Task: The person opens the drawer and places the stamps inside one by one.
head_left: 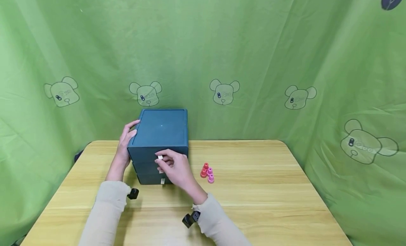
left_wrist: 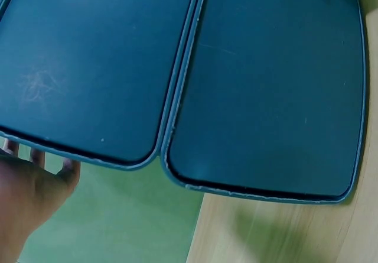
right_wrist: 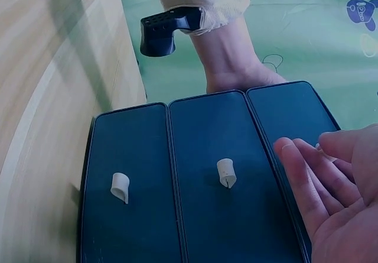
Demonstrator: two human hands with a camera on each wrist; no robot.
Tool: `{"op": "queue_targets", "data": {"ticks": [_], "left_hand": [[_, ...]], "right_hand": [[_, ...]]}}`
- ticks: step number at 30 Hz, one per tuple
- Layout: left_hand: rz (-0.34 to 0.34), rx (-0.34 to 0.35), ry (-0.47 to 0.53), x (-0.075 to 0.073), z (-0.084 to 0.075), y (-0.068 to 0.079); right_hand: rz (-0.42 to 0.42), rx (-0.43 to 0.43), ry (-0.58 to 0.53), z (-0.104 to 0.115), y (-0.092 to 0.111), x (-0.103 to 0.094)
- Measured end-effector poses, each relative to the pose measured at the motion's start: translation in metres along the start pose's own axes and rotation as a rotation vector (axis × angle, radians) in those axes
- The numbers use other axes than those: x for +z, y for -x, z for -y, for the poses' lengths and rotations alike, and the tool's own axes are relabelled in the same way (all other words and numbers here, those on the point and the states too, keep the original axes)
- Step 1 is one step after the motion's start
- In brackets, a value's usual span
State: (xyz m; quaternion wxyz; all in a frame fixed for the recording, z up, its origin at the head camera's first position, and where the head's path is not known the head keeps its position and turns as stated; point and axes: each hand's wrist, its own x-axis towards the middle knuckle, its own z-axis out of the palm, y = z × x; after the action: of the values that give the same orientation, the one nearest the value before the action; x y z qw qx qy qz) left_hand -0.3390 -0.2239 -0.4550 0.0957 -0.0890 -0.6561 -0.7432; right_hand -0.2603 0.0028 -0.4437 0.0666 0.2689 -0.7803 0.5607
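A dark blue three-drawer box (head_left: 163, 128) stands on the wooden table, its drawer fronts facing the person. My left hand (head_left: 123, 143) rests against the box's left side, fingertips at the top edge; the left wrist view shows that hand (left_wrist: 35, 186) at the corner of a blue side panel (left_wrist: 266, 97). With thumb and forefinger, my right hand (head_left: 176, 168) pinches the white pull tab (head_left: 160, 157) of the top drawer. Below it, the middle tab (right_wrist: 226, 173) and the bottom tab (right_wrist: 120, 186) stick out from their drawer fronts. The right hand (right_wrist: 336, 186) partly covers the top front.
Right of the box, several small red and pink cone-shaped pieces (head_left: 208, 172) stand close together on the table (head_left: 253, 189). A green curtain (head_left: 203, 62) with bear-head drawings hangs behind and at the sides. Black wrist devices (head_left: 191, 219) sit by both sleeves.
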Motion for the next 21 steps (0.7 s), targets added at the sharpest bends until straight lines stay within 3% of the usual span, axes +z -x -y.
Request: {"op": "queue_targets", "data": {"ticks": [21], "left_hand": [[0.008,-0.004,-0.021,-0.0001,-0.0016,0.0007]], "right_hand": [[0.016,0.033,-0.025,0.0012,0.0001,-0.0014]]}}
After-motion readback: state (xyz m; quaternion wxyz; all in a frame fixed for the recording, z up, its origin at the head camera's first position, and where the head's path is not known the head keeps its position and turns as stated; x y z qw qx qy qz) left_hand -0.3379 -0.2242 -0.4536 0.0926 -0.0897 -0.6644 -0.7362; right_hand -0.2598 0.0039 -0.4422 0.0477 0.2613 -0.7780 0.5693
